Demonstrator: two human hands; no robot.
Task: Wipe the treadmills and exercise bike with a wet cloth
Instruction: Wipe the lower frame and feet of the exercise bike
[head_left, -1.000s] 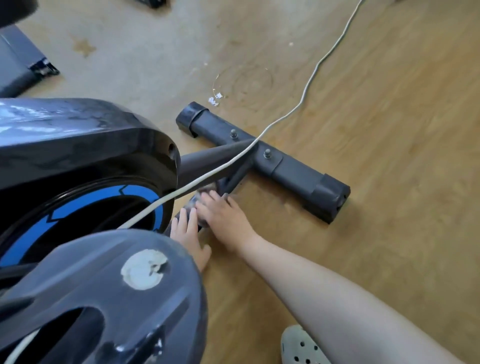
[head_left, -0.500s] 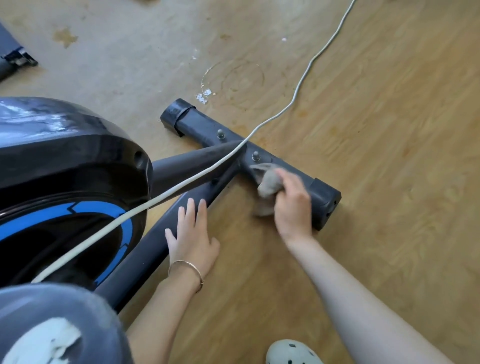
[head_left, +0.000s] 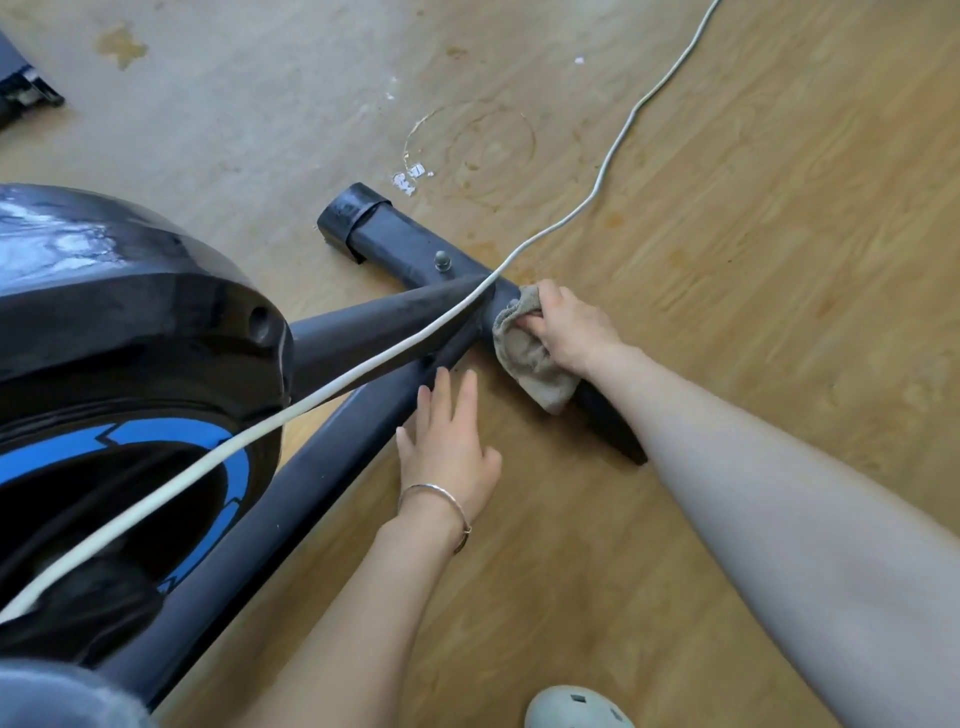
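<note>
Two hands work mid-frame: right hand (head_left: 569, 332) grips the cloth (head_left: 530, 358) wiping the bike's base bar (head_left: 400, 241); left hand (head_left: 449, 447) lies flat, released. Next, probably the bar's far end.

Right hand (head_left: 569, 327): back of hand facing up, fingers curled and gripping a grey cloth (head_left: 530, 358), thumb side toward the upper left. Right forearm bare, extended from the lower right corner up and leftward, wrist roughly straight. Left hand (head_left: 449, 447): palm down, flat, fingers straight and slightly spread, pointing up the frame, holding nothing. Left forearm bare, entering from the bottom edge and angled up and rightward. 1 thin metal bangle (head_left: 441, 506) sits at the left wrist.
</note>
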